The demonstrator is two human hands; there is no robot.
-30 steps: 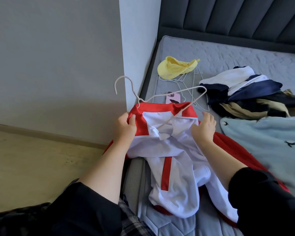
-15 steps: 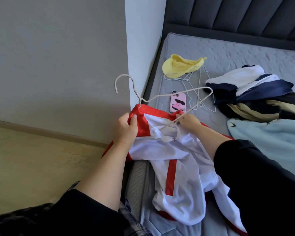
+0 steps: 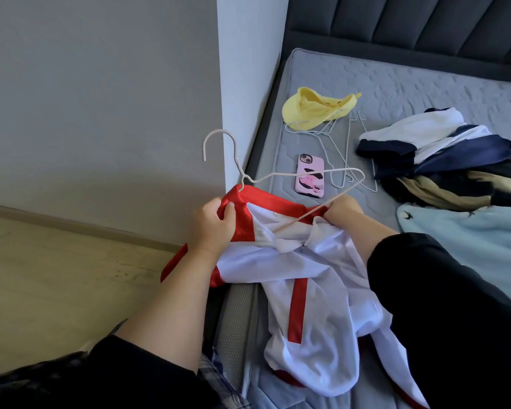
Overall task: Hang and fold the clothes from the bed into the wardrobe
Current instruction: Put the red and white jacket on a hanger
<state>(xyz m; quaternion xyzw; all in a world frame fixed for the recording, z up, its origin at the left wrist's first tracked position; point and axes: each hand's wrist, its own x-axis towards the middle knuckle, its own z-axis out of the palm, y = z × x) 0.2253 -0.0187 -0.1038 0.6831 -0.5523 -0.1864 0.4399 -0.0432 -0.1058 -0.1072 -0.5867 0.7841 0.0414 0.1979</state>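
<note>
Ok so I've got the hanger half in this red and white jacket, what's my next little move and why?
Probably pull the right shoulder over the hanger: its right arm still sticks out bare past the collar of the jacket, while your left hand holds the left shoulder.

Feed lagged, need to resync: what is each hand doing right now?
Left hand: closed on the red collar of the red-and-white zip jacket.
Right hand: closed at the jacket's neck opening, by the white wire hanger.
</note>
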